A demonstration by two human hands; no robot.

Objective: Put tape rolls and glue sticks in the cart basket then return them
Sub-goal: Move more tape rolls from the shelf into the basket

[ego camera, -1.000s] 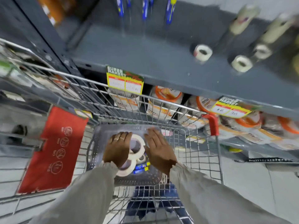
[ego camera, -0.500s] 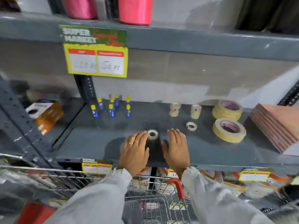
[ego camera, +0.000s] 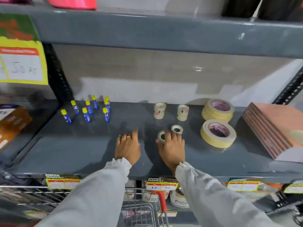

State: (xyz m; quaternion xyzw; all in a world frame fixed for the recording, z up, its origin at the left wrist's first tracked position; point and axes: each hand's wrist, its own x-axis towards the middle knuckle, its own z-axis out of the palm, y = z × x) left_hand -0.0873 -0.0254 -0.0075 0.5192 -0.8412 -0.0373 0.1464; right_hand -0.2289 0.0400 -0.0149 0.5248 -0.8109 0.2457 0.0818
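The grey shelf (ego camera: 73,149) carries the stock, sorted by kind; wide tape rolls (ego camera: 218,133) lie flat at right, glue sticks (ego camera: 86,114) stand upright at left; the right hand (ego camera: 172,148) curls around a small tape roll (ego camera: 161,136), probably setting it beside its match (ego camera: 177,129); the left hand (ego camera: 127,147) rests flat, fingers (ego camera: 133,135) released, holding nothing.

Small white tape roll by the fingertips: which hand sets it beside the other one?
Right. The right hand already touches the small white tape roll, near the second small roll. The left hand lies flat, empty.

Shelf tag (ego camera: 162,184): "SUPER MARKET", 60, 20
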